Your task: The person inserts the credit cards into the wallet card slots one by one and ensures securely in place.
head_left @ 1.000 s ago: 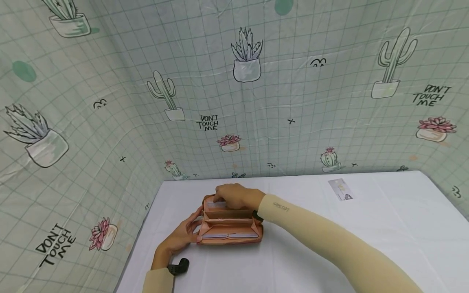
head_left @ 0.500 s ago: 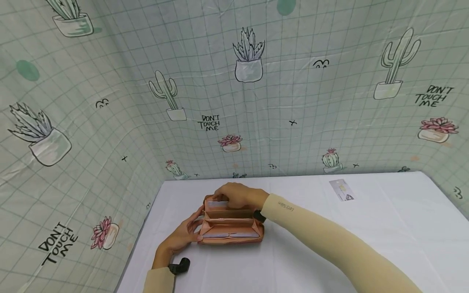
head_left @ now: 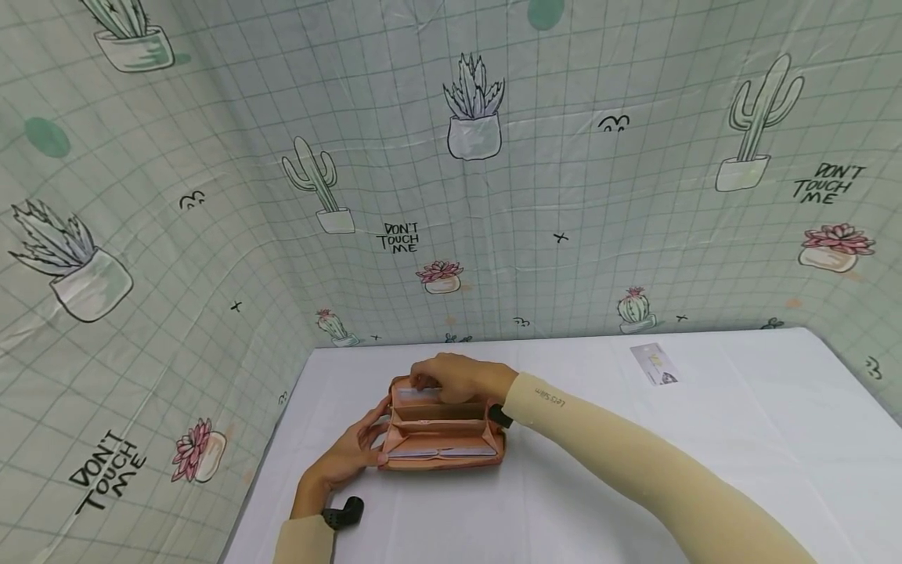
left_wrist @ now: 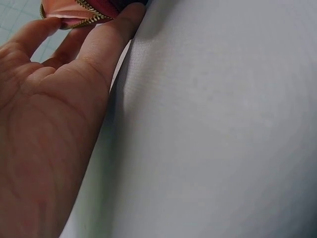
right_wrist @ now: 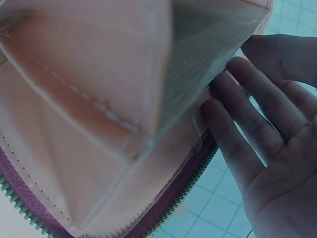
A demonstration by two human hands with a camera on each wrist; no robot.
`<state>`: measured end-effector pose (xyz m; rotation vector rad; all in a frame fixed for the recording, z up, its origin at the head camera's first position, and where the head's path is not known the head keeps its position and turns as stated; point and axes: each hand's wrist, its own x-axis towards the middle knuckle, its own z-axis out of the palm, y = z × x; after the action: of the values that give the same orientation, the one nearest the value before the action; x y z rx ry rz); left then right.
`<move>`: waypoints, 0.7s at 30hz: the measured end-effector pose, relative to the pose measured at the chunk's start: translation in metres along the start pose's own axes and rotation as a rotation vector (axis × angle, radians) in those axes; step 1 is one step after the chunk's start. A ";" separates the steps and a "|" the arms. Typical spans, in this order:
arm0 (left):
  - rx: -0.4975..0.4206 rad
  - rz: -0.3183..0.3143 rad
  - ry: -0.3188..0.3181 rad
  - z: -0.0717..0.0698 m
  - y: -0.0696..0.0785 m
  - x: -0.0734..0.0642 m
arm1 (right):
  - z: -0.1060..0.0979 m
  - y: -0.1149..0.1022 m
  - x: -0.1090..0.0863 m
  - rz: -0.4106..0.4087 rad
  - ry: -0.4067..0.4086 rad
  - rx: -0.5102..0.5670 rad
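Note:
A peach-coloured zip-around wallet (head_left: 444,427) stands unzipped on the white table, its accordion compartments spread. My left hand (head_left: 348,454) grips the wallet's left side, thumb at the near edge and fingers farther back; in the left wrist view, the left hand (left_wrist: 74,69) touches its brass zip edge. My right hand (head_left: 454,378) reaches over the far panel, fingers bent down at a pale card (head_left: 416,394) in the back slot. The right wrist view shows the right hand's fingers (right_wrist: 247,114) against the inner panel; the pinch itself is partly hidden. Pale cards (head_left: 437,453) fill the near slots.
A silver-grey card (head_left: 654,365) lies on the white table (head_left: 599,501) at the back right. A patterned cloth (head_left: 535,196) with cactus drawings hangs behind the table and along its left side. Black straps with camera mounts (head_left: 345,513) sit on both wrists.
My right hand stays at the back slot, with only slight finger and wrist movement. The left hand and the wallet hold their place; the head view shifts a little.

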<state>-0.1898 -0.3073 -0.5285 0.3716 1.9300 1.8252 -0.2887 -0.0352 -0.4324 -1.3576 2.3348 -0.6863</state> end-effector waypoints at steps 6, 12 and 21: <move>0.005 0.014 -0.008 0.001 0.001 -0.001 | 0.000 0.002 -0.001 0.021 -0.026 0.024; 0.029 0.020 0.010 0.001 0.001 -0.002 | 0.002 0.004 -0.003 0.039 -0.035 0.053; 0.025 0.017 -0.014 0.000 0.002 -0.001 | 0.004 0.017 -0.024 -0.052 0.176 0.245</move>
<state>-0.1894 -0.3076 -0.5265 0.4091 1.9476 1.8052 -0.2870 -0.0084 -0.4439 -1.2974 2.2598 -1.1089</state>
